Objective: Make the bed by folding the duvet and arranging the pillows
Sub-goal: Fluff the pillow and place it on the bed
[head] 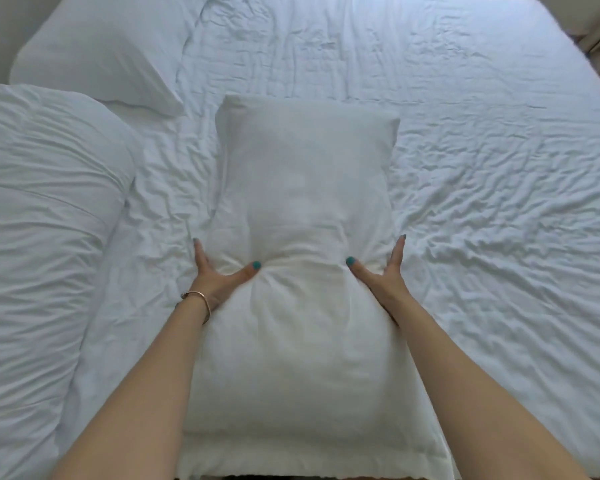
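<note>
Two hands, left hand and right hand, squeeze a white pillow at its middle with thumbs spread, while two other pillows wait unarranged on the wrinkled bed.

The bunched duvet runs off the left edge of the frame. The pillow hides most fingers of the left hand and right hand; its near end is cut by the bottom edge.
</note>
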A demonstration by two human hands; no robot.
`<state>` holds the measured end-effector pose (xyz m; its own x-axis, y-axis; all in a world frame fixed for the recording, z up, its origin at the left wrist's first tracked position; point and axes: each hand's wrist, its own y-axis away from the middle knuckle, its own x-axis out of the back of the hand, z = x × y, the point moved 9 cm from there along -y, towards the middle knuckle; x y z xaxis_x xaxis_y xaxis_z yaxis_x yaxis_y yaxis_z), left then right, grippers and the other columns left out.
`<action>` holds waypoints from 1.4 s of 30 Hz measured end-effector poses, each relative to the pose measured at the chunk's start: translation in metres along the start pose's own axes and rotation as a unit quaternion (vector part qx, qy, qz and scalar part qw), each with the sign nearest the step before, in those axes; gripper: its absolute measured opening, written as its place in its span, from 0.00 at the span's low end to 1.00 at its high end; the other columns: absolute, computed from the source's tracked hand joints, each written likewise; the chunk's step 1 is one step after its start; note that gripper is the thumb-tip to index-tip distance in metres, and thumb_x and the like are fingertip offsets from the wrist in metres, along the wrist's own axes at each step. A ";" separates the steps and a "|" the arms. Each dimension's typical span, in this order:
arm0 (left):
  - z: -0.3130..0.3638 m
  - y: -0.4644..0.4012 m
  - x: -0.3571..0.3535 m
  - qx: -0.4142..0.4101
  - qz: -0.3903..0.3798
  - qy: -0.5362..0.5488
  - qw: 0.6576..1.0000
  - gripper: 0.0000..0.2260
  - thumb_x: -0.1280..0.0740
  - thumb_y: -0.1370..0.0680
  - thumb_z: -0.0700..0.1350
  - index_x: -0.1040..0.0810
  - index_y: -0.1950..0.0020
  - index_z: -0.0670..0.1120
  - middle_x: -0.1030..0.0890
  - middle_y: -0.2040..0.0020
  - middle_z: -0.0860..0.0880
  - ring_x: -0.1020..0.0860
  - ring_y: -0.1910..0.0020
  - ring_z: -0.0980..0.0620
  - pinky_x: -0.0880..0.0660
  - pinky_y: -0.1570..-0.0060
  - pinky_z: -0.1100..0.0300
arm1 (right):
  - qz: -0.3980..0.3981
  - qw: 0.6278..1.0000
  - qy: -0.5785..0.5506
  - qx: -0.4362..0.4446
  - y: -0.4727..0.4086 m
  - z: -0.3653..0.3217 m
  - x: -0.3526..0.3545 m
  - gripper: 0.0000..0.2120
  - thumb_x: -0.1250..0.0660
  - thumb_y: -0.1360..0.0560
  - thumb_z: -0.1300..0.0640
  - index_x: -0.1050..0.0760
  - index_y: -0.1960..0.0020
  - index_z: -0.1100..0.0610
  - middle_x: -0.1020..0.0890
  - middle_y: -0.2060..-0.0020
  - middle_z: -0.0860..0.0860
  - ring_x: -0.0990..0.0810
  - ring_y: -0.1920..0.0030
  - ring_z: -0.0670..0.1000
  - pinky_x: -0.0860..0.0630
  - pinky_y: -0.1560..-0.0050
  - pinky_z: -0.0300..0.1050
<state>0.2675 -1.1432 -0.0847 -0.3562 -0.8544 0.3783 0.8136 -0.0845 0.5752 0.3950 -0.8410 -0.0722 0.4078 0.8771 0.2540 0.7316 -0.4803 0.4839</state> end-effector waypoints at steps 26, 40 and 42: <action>0.143 0.233 0.378 -0.348 0.276 -0.087 0.892 0.28 0.36 0.42 0.71 0.30 0.42 0.68 0.26 0.50 0.53 0.27 0.53 0.56 0.31 0.53 0.61 | -0.013 0.940 0.024 0.341 0.269 -0.315 -0.212 0.41 0.27 0.44 0.35 0.37 0.33 0.29 0.28 0.37 0.34 0.28 0.38 0.38 0.30 0.37 0.44; 0.018 0.196 0.691 -0.268 0.321 -0.081 0.905 0.29 0.33 0.40 0.70 0.33 0.40 0.73 0.27 0.39 0.56 0.30 0.40 0.56 0.33 0.41 0.60 | -0.205 0.914 0.099 0.337 0.326 -0.358 -0.541 0.48 0.28 0.40 0.31 0.53 0.29 0.25 0.32 0.36 0.49 0.31 0.37 0.47 0.33 0.34 0.45; -0.036 0.148 0.692 -0.171 0.248 -0.109 0.947 0.32 0.34 0.41 0.72 0.37 0.37 0.75 0.30 0.35 0.50 0.30 0.35 0.50 0.32 0.36 0.56 | -0.215 0.923 0.158 0.276 0.319 -0.319 -0.576 0.49 0.27 0.38 0.32 0.57 0.30 0.25 0.31 0.41 0.52 0.32 0.37 0.51 0.33 0.34 0.45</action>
<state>0.1579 -1.7654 0.2357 0.0536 -0.7093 0.7028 0.9936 0.1079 0.0331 0.2191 -1.4961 0.2031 -0.1004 0.9057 0.4119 0.9915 0.0565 0.1174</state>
